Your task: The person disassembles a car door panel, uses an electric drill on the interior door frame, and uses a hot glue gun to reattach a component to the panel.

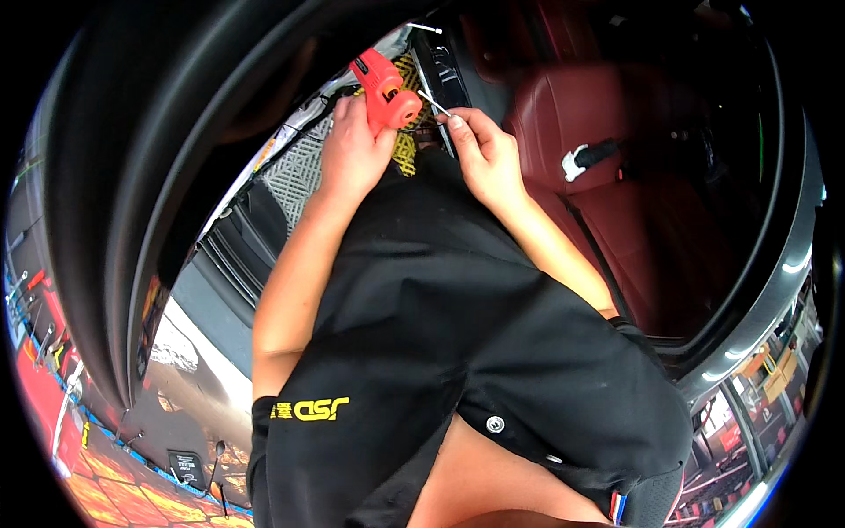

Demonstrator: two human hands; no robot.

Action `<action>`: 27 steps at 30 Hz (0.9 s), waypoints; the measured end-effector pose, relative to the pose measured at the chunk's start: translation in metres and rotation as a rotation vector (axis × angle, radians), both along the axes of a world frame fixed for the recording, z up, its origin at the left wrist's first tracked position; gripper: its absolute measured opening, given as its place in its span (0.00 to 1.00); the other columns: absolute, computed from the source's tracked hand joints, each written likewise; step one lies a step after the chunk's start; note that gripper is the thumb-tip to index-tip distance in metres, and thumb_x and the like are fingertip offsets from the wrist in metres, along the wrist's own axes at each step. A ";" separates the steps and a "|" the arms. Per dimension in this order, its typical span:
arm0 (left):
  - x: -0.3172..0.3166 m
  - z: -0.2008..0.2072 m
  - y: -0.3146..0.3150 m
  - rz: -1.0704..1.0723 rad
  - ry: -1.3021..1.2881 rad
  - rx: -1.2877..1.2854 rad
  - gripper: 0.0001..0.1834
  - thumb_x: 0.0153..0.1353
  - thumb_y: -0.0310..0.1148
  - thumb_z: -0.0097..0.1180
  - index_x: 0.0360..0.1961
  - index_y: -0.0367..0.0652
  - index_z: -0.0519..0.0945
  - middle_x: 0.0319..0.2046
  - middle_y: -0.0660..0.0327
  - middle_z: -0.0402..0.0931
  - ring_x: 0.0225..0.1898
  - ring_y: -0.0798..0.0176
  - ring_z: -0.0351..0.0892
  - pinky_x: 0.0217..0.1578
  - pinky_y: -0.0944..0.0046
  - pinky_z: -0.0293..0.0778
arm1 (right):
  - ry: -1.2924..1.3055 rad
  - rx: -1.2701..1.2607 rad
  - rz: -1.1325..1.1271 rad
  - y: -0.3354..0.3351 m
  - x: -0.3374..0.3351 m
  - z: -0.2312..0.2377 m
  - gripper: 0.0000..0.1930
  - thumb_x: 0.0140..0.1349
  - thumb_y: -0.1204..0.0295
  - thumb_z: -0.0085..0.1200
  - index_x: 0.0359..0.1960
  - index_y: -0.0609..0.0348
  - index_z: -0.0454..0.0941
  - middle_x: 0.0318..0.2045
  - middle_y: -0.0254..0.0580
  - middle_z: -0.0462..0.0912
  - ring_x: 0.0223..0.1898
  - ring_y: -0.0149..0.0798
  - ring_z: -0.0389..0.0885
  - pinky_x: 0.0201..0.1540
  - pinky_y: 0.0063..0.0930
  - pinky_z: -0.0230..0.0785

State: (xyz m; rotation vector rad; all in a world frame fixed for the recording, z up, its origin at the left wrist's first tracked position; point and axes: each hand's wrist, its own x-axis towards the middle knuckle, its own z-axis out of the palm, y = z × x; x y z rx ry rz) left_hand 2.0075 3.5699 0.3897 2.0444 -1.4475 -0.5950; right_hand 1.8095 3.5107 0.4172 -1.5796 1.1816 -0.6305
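Note:
My left hand (355, 150) is closed around a red glue gun (380, 81), whose rounded end with a small dark hole points down toward me. Just to its right, a thin white stick (434, 103) is pinched between the thumb and fingers of my right hand (481, 151). The stick slants up and left, its far tip close to the glue gun but apart from it. The part of the handle inside my left palm is hidden.
A dark red car seat (563, 114) with a black and white object (590, 160) on it lies to the right. The dark door (145, 176) curves along the left. Patterned grey and yellow matting (295, 176) shows beyond my hands. Tools (53, 352) hang at the lower left.

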 end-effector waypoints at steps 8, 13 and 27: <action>0.015 0.007 0.004 -0.057 0.041 0.032 0.22 0.61 0.36 0.62 0.53 0.38 0.75 0.50 0.46 0.76 0.51 0.37 0.79 0.50 0.44 0.77 | 0.052 -0.063 0.000 0.021 0.009 0.005 0.10 0.75 0.66 0.54 0.44 0.61 0.80 0.25 0.49 0.84 0.27 0.47 0.87 0.34 0.36 0.78; 0.014 0.013 0.001 -0.043 0.043 0.047 0.22 0.60 0.32 0.60 0.55 0.35 0.75 0.50 0.42 0.77 0.53 0.36 0.78 0.55 0.45 0.74 | 0.103 -0.156 0.062 0.024 0.006 0.019 0.10 0.74 0.66 0.54 0.44 0.60 0.81 0.27 0.48 0.85 0.30 0.49 0.88 0.34 0.39 0.79; 0.011 0.003 0.000 -0.094 -0.053 0.079 0.22 0.60 0.33 0.59 0.55 0.37 0.74 0.52 0.42 0.75 0.49 0.36 0.80 0.49 0.41 0.78 | 0.352 -0.202 0.167 0.022 0.003 0.022 0.13 0.73 0.59 0.51 0.43 0.54 0.82 0.24 0.56 0.84 0.30 0.59 0.87 0.35 0.55 0.80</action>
